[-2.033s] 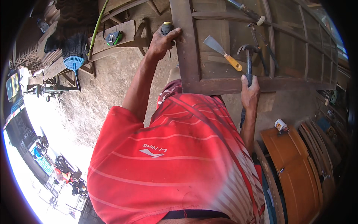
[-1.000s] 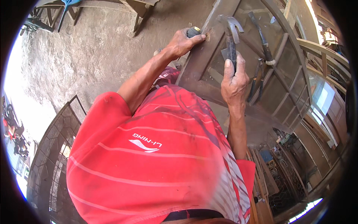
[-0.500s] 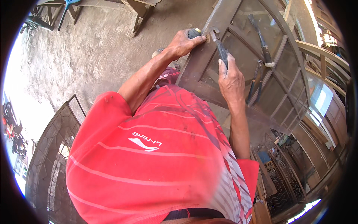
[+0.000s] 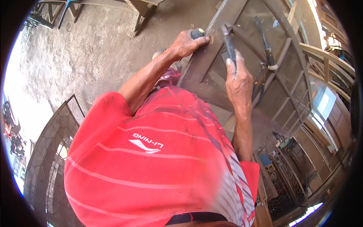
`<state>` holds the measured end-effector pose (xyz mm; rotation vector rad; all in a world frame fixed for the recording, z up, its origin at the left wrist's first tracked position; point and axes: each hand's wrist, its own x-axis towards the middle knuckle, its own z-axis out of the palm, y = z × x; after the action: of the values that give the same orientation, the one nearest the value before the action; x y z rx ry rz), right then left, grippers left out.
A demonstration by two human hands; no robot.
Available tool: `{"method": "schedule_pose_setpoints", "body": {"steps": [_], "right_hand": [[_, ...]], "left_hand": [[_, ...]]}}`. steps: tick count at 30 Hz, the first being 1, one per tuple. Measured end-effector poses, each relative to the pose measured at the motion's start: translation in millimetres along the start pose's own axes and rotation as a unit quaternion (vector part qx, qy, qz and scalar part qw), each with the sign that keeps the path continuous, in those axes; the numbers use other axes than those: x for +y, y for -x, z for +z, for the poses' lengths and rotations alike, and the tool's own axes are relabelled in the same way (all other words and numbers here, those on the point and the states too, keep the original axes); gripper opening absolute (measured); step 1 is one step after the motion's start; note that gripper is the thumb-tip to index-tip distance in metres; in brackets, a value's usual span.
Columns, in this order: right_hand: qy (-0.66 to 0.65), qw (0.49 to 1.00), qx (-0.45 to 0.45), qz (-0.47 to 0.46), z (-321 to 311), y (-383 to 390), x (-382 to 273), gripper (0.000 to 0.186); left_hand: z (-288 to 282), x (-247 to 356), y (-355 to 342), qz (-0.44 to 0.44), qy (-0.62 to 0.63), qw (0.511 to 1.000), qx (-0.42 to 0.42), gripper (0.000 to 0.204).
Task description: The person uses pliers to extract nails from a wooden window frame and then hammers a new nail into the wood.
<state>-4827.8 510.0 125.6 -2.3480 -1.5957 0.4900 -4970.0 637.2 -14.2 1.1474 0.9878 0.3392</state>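
Observation:
My left hand point(image 4: 186, 44) is closed round the dark, yellow-ended handle of what looks like a chisel point(image 4: 197, 33); its blade is hidden. The thumb lies against the edge of a brown wooden frame point(image 4: 206, 56) with panes, beside a small rough patch with wood chips point(image 4: 211, 39). In my right hand point(image 4: 239, 81) is a hammer point(image 4: 229, 47) by its dark grip. The slightly blurred hammer head is over the frame, apart from the chisel and to its right.
On the frame's panes lie a long dark tool point(image 4: 266, 45) and pincers point(image 4: 258, 83), right of my right hand. A wooden bench point(image 4: 138, 15) stands at the far side. Wooden pieces point(image 4: 328, 68) are stacked at right, and a patterned metal grille point(image 4: 53, 151) stands at left.
The hammer has swung to the right, away from the chisel, with my right hand moving slightly right and nearer to me. My left hand stays in place.

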Motion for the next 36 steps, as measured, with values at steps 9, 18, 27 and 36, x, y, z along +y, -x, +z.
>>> {"method": "schedule_pose_setpoints", "body": {"steps": [9, 18, 27, 36], "right_hand": [[0.033, 0.997, -0.038, 0.055, -3.8, -7.1, 8.5, 0.039], [0.043, 0.999, -0.015, 0.008, 9.6, -4.3, 6.1, 0.038], [-0.079, 0.993, 0.082, 0.000, -4.6, 2.3, -11.1, 0.037], [-0.087, 0.994, 0.053, 0.029, -7.9, 2.4, -7.2, 0.035]], "left_hand": [[-2.7, -9.0, -17.8, 0.002, 0.019, 0.999, -0.028, 0.042], [-1.7, -4.1, -7.2, 0.003, 0.015, 0.999, -0.033, 0.043], [-2.2, -12.4, -12.9, -0.011, 0.036, 0.999, -0.017, 0.043], [-1.8, -7.6, -11.6, -0.005, 0.025, 1.000, -0.007, 0.040]]}}
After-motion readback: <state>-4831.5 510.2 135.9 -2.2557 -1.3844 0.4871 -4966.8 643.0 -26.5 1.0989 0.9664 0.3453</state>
